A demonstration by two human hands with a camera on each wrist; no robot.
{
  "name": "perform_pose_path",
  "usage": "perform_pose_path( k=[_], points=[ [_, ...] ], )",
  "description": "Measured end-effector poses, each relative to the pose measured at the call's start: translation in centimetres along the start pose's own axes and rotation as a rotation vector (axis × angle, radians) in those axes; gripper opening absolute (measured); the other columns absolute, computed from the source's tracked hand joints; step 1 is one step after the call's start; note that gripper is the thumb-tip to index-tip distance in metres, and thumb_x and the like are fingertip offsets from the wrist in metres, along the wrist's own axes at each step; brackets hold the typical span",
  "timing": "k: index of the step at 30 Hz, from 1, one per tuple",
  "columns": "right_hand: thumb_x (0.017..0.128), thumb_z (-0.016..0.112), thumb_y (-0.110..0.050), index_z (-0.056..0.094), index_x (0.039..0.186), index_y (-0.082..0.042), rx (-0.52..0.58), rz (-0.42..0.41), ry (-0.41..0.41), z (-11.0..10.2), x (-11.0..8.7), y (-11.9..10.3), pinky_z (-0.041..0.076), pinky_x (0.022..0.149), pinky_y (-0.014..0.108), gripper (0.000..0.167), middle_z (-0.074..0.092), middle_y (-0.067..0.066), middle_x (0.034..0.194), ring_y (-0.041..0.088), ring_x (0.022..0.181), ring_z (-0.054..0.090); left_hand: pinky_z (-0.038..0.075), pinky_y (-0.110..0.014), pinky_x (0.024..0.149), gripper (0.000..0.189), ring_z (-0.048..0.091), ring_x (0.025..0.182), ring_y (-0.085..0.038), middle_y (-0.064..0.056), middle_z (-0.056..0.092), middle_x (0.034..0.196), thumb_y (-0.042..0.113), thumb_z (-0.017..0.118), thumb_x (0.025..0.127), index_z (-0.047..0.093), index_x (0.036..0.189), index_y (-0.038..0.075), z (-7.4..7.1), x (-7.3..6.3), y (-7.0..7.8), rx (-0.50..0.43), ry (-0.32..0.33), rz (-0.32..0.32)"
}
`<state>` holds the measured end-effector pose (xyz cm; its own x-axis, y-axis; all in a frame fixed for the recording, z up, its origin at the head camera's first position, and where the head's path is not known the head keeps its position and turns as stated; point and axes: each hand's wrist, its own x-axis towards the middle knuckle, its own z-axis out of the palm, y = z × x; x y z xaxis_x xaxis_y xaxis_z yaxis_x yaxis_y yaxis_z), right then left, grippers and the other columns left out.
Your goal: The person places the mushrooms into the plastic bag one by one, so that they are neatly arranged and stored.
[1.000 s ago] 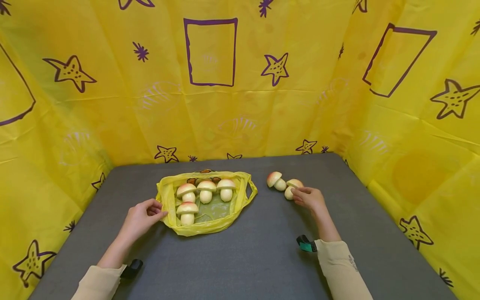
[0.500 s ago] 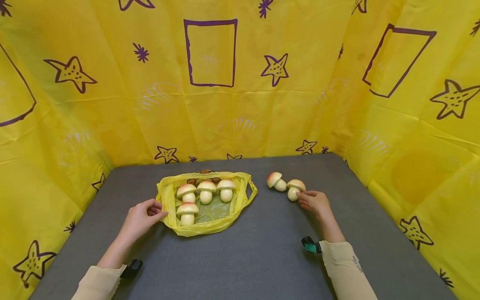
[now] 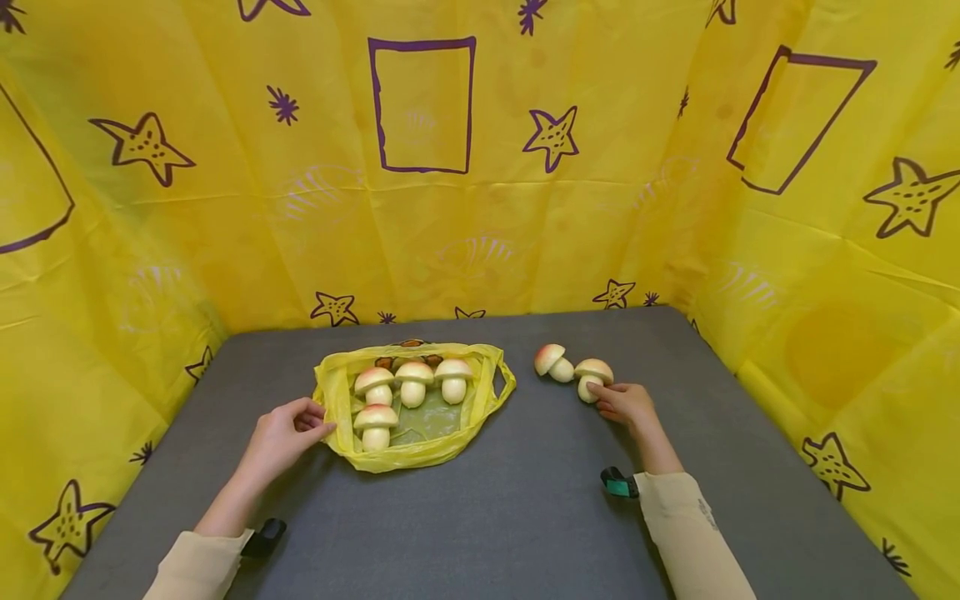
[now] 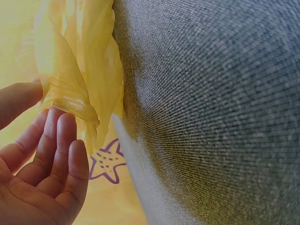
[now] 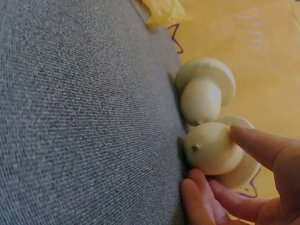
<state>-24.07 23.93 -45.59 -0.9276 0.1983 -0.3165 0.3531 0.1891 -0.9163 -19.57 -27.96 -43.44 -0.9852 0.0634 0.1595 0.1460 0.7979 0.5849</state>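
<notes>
My left hand (image 3: 279, 437) pinches the left edge of a yellow plastic bag (image 3: 420, 458) between thumb and fingers; the left wrist view shows the thin film of the bag (image 4: 70, 93) at the fingertips. Several toy mushrooms with pale stems and reddish caps lie in the bag's wide mouth, among them a front mushroom (image 3: 375, 427) and a right one (image 3: 453, 380). Off to the right, my right hand (image 3: 628, 407) holds a mushroom (image 3: 592, 372) by its stem, thumb on one side and fingers on the other. Another mushroom (image 3: 553, 363) lies beside it, tilted.
A dark grey cloth-covered table (image 3: 465, 533) carries everything. Yellow curtains (image 3: 480, 217) with drawn starfish rise along its back and sides. The bag's handle loop (image 3: 504, 387) sticks out toward the loose mushrooms.
The mushroom at my right hand has shifted slightly to the right, and the hand has moved a little with it. My left hand and the bag have stayed put.
</notes>
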Motion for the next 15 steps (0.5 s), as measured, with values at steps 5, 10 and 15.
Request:
perform_pose_path(
  k=[5,10,15],
  points=[
    [0.087,0.068,-0.029,0.044,0.125,0.019,-0.039,0.005,0.013,0.29,0.32,0.16,0.055,0.071,0.026,0.066,0.062,0.014,0.094,0.01,0.075,0.062,0.045,-0.023,0.059,0.029,0.057,0.07,-0.012,-0.001,0.065,0.08,0.033,0.074,0.081,0.064,0.092,0.008,-0.01,0.01,0.02,0.003,-0.002,0.0],
    [0.086,0.068,-0.033,0.045,0.126,0.017,-0.076,0.007,0.032,0.49,0.65,0.3,0.055,0.07,0.026,0.068,0.062,0.014,0.095,0.01,0.074,0.062,0.045,-0.023,0.06,0.028,0.057,0.07,-0.012,-0.001,0.065,0.08,0.033,0.074,0.082,0.064,0.091,0.008,-0.05,0.05,0.05,-0.001,-0.002,0.002],
    [0.086,0.068,-0.033,0.043,0.128,0.017,-0.08,0.018,0.04,0.54,0.78,0.34,0.055,0.07,0.026,0.07,0.062,0.014,0.096,0.009,0.074,0.061,0.046,-0.023,0.06,0.028,0.058,0.07,-0.012,-0.001,0.066,0.08,0.032,0.075,0.081,0.064,0.091,0.008,0.03,0.05,0.06,-0.002,0.004,0.011]
  ],
)
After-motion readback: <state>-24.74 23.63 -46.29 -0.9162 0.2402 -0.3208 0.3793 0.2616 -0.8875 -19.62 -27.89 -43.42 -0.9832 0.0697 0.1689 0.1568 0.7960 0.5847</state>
